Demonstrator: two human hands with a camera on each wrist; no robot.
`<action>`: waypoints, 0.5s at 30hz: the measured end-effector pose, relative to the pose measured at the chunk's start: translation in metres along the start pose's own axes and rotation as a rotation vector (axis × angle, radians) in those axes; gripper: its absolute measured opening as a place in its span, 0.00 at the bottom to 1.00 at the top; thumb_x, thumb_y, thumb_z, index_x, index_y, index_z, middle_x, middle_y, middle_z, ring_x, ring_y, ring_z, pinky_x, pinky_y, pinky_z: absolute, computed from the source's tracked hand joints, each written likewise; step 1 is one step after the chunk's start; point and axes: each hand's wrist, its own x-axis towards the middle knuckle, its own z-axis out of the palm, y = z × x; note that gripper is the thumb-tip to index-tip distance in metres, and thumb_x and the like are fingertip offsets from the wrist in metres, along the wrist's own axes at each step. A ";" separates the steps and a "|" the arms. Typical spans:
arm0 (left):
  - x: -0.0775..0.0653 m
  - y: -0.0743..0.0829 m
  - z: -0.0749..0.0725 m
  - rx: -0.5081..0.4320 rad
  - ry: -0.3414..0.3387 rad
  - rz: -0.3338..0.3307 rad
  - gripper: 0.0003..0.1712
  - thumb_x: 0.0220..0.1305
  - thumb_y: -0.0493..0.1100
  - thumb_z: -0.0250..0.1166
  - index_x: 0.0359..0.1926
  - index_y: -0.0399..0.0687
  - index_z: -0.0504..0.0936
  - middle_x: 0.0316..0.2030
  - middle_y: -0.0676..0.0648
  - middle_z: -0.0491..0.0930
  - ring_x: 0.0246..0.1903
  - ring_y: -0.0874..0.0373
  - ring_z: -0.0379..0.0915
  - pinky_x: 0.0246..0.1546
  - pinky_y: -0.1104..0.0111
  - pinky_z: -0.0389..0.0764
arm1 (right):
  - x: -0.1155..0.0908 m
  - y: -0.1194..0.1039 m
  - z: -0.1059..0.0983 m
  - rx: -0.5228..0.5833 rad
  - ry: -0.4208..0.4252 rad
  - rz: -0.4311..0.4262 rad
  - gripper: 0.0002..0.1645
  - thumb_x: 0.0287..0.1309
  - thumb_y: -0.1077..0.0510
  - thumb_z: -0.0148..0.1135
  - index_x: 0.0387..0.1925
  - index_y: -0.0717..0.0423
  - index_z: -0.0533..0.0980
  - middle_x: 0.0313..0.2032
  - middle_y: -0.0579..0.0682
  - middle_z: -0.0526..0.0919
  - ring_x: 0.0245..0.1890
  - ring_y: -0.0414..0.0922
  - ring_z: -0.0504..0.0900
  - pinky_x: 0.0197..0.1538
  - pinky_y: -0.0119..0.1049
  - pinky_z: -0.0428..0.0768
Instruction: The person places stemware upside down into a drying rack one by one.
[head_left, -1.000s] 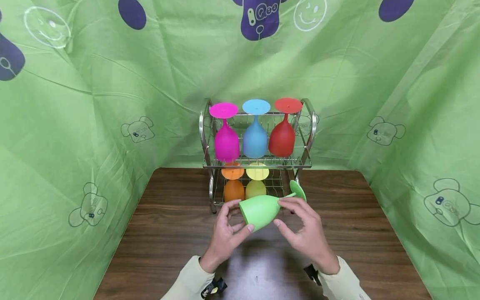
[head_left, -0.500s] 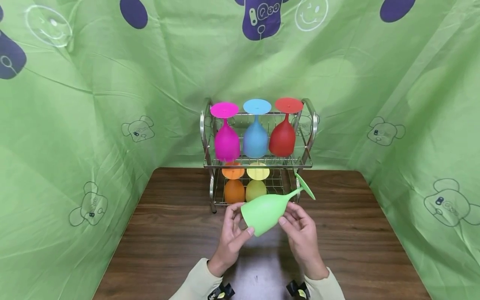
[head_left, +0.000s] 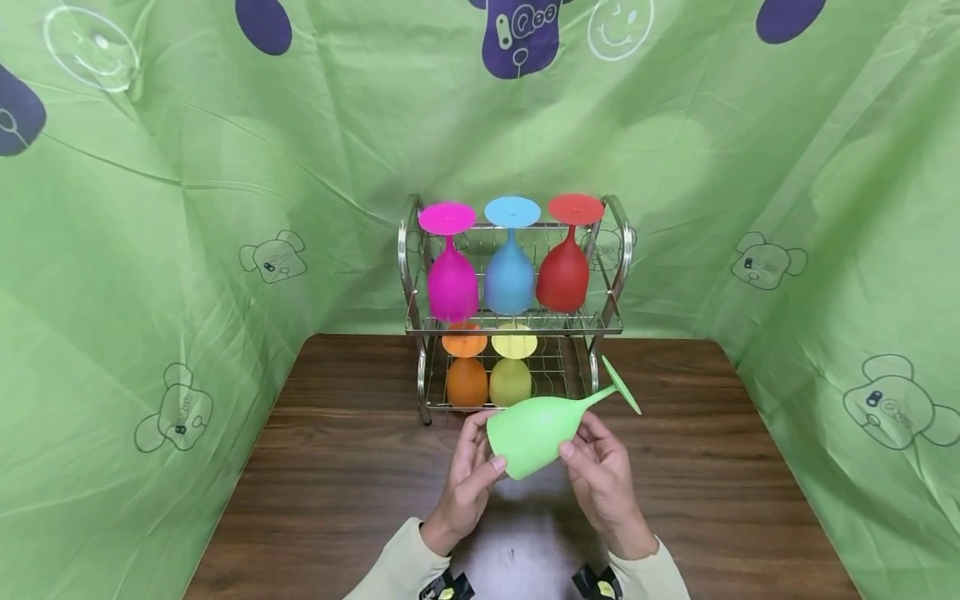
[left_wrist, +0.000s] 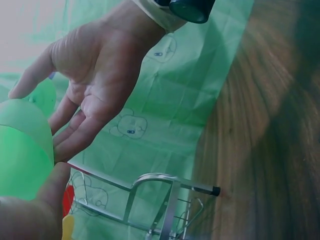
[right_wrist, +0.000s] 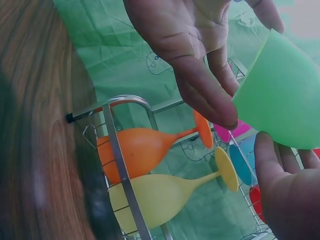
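Observation:
A light green wine goblet (head_left: 534,435) is held above the table in front of the rack, tilted on its side. Its mouth faces left and its foot points up to the right. My left hand (head_left: 465,492) grips the bowl near the rim, thumb on the front and fingers behind. My right hand (head_left: 609,492) holds the bowl's lower end near the stem, thumb in front, fingers partly hidden behind it. In the right wrist view the goblet's bowl (right_wrist: 280,95) sits between both hands; the left wrist view shows its open rim (left_wrist: 27,125).
A two-tier metal dish rack (head_left: 517,332) stands at the back of the wooden table (head_left: 330,467). Upside down on top are magenta (head_left: 453,287), blue (head_left: 510,283) and red (head_left: 562,282) goblets; below are orange (head_left: 467,383) and yellow (head_left: 510,383) ones. Green printed cloth (head_left: 360,150) surrounds the table.
The green goblet has shifted right and slightly down toward me. My right hand has moved from the stem end to a hold under the bowl; my left hand has kept its grip at the rim.

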 end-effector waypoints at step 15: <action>0.003 0.003 -0.023 0.113 0.130 -0.042 0.35 0.72 0.34 0.56 0.75 0.31 0.55 0.68 0.33 0.64 0.66 0.51 0.71 0.64 0.59 0.85 | 0.017 -0.009 -0.008 -0.207 0.091 -0.073 0.29 0.55 0.82 0.63 0.59 0.67 0.78 0.50 0.49 0.87 0.52 0.43 0.87 0.54 0.32 0.88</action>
